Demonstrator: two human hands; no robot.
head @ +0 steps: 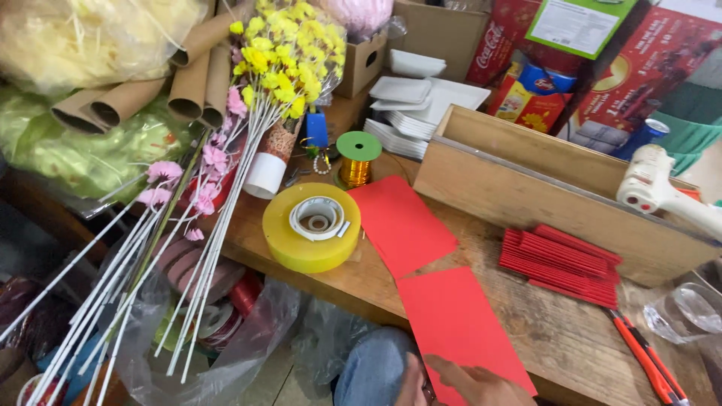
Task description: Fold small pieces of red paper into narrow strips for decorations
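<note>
Right hand on red sheet, grip perhaps loose.

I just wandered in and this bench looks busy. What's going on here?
A person sits at a cluttered wooden workbench. One hand, at the bottom edge, rests on the near end of a red paper sheet; which hand it is cannot be told. A second red sheet lies just beyond it. Nearby sit a big yellow tape roll, a gold wire spool, a stack of folded red papers, a glue gun and artificial flower stems.
</note>
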